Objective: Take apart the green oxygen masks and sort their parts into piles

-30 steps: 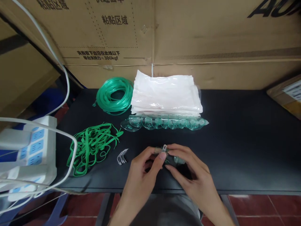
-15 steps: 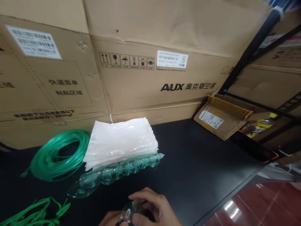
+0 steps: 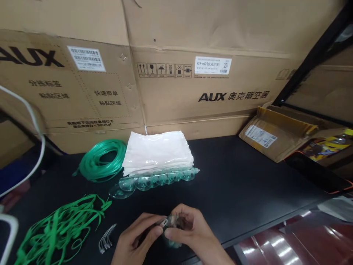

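Near the front edge of the table, my two hands meet over a small clear green plastic mask (image 3: 173, 243). My right hand (image 3: 190, 230) is closed around it, thumb pressed against its near side. At the mask's upper left edge sits a small metal nose strip (image 3: 164, 223), pinched by the thumb and fingers of my left hand (image 3: 143, 235). Whether the strip is fixed to the mask cannot be made out. Left of my hands lie several thin metal strips (image 3: 107, 239) and a tangle of green elastic straps (image 3: 59, 230).
Beyond my hands, a row of nested clear masks (image 3: 154, 180) lies before a stack of white plastic bags (image 3: 160, 152). A green tubing coil (image 3: 91, 169) is beside it. Large cartons (image 3: 176, 99) wall the back; an opened cardboard box (image 3: 275, 134) and black phone-like slab (image 3: 317, 172) lie right.
My view has swung left and levelled, so the straps and metal strips now show fully. Both hands appear higher in view, still together on the mask.
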Demonstrator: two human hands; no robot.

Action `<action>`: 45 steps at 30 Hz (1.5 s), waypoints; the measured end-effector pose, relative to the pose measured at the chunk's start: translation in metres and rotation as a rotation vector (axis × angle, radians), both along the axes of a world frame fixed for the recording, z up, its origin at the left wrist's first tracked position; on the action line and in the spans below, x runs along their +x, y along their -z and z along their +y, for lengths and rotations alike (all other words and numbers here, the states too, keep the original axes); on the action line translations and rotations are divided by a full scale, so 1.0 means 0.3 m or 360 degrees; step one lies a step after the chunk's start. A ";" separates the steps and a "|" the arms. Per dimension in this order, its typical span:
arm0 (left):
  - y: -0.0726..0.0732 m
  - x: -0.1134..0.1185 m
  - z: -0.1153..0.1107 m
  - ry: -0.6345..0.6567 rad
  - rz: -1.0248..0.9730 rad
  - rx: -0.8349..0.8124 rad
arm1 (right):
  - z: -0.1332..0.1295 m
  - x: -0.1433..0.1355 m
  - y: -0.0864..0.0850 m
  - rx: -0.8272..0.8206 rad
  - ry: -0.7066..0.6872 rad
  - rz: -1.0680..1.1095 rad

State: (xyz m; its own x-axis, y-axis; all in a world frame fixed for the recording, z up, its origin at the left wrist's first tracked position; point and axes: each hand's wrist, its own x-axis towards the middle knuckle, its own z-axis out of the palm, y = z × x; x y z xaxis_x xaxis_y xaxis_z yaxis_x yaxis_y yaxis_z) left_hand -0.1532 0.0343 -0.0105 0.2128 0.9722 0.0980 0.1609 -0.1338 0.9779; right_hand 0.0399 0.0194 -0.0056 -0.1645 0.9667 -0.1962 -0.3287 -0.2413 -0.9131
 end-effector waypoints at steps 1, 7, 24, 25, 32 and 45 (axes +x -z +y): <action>-0.006 -0.002 -0.002 0.0009 0.0004 -0.0001 | -0.008 0.005 -0.012 -0.0018 -0.0014 0.0002; -0.045 -0.004 -0.004 0.0132 0.0005 -0.0049 | -0.031 0.035 -0.052 -0.0065 -0.0059 0.0021; -0.032 0.002 0.001 0.0126 -0.0176 -0.0066 | -0.029 0.031 -0.021 -0.0008 0.0027 -0.0213; -0.031 0.002 0.003 0.0125 -0.0163 -0.0049 | -0.031 0.028 -0.018 0.0048 0.0042 -0.0229; -0.025 -0.001 0.001 0.0173 -0.0100 0.0028 | -0.052 0.028 -0.005 0.0250 0.0070 -0.0311; -0.036 -0.007 -0.014 0.0216 0.0098 0.0032 | -0.044 0.068 -0.026 0.0207 -0.0156 -0.0273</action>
